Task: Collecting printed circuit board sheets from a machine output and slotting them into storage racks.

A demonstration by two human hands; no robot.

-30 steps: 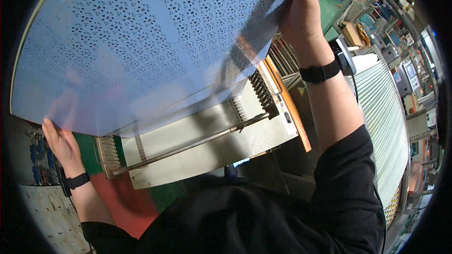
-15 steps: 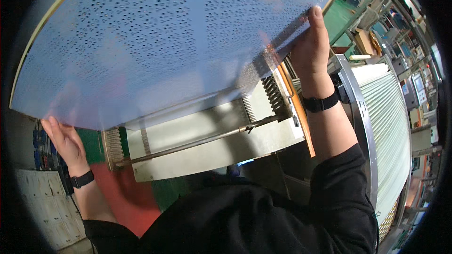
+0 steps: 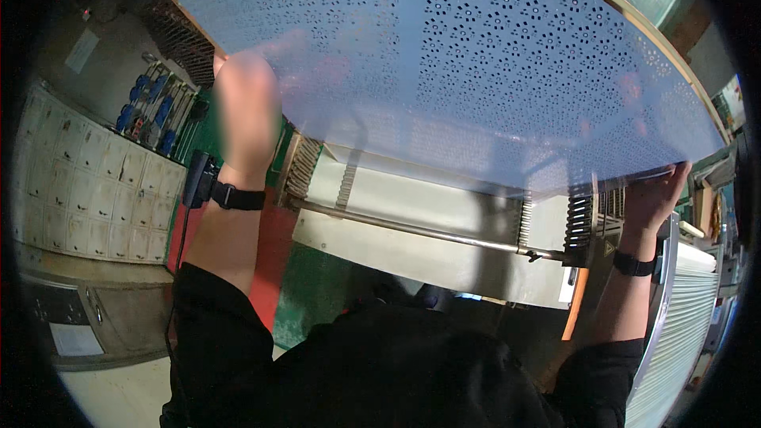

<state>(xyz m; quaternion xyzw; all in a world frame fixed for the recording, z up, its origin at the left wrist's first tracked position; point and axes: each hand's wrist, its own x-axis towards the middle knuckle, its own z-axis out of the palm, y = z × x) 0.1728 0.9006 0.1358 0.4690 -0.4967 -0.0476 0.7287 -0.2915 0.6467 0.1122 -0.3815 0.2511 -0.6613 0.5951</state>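
Note:
In front of me a large, shiny blue panel (image 3: 412, 63), pierced all over by small holes and edged in pale yellow, is held up tilted. My left hand (image 3: 247, 111) is closed on its left edge; the back of that hand is smeared, and the fingers partly hide behind the panel. At the panel's lower right corner my right hand (image 3: 654, 198) grips the edge. Beneath the panel stands a pale rack (image 3: 380, 182) with coil-like toothed strips (image 3: 580, 222) at its sides. A metal rod (image 3: 420, 231) crosses the rack's near side.
Grey-white lockers (image 3: 87, 174) line the left. Beyond them is a stand with blue parts (image 3: 147, 107). At the right lies a stack of pale, ridged sheets (image 3: 686, 321) in a metal frame. An orange strip (image 3: 575, 305) runs down the rack's right side. The floor shows red (image 3: 273, 269) and green (image 3: 317, 293).
The view has swung left, so rack and panel appear further right. The panel's slant in the picture has turned, its right end now lower. Both hands still hold its edges.

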